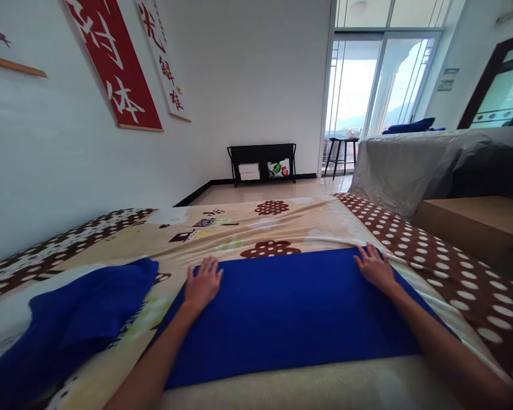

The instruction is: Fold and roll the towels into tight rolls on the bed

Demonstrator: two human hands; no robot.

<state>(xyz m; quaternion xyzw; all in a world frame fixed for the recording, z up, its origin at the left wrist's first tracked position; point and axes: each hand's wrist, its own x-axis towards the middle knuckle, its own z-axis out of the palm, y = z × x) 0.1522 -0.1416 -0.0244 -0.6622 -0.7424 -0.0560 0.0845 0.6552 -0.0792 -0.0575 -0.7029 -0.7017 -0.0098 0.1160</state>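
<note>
A blue cloth (290,310) lies spread flat in front of me on a patterned blanket (316,219). My left hand (203,283) rests palm down on its far left corner, fingers spread. At the far right corner, my right hand (375,266) lies flat with its fingers apart. Neither hand grips the fabric. To the left, a second blue cloth (89,307) sits rumpled on the blanket, apart from the flat one.
A plastic-covered piece of furniture (393,165) stands at the right, with folded blue fabric (408,126) on top. In front of it is a brown box (474,213). A black rack (261,155) and a stool (344,149) are at the back.
</note>
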